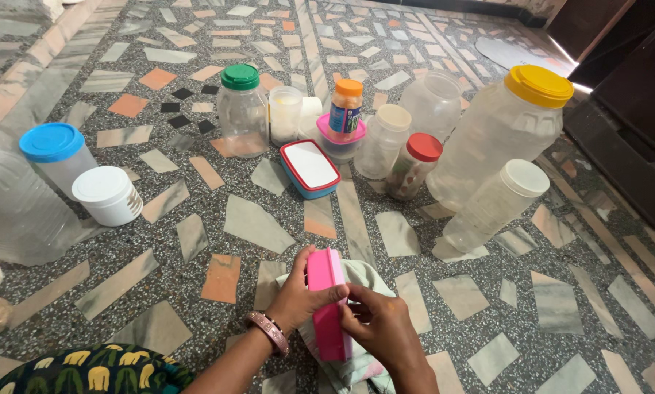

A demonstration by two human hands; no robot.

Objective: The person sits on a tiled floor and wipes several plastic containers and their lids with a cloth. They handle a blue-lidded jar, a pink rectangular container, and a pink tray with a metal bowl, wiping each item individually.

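Box (327, 306), pink, plastic, rectangular, sits low centre in our view, held on edge just above a pale cloth (356, 281) spread on the terrazzo floor (254, 219). Long axis runs roughly away from us, slightly tilted; narrow edge faces up, far end pointing toward the row of jars. Left hand (294, 299) wraps the left face, thumb across the top; right hand (382, 325) has fingers (353, 310) pressed onto the right side near the middle. Both sets of fingers are closed on the box, pinching it between them. Progress, as we judge it: lid looks seated on the box, cloth underneath looks unused at this instant; whether the box is wiped we can't tell. Outward: a blue container with red-rimmed white lid (310, 166) lies ahead, then a green-capped jar (242, 109), an orange-capped bottle (345, 108), a red-capped jar (413, 164), a big yellow-capped jar (506, 131). Left: a blue-lidded tub (56, 155) and a white tub (108, 195).
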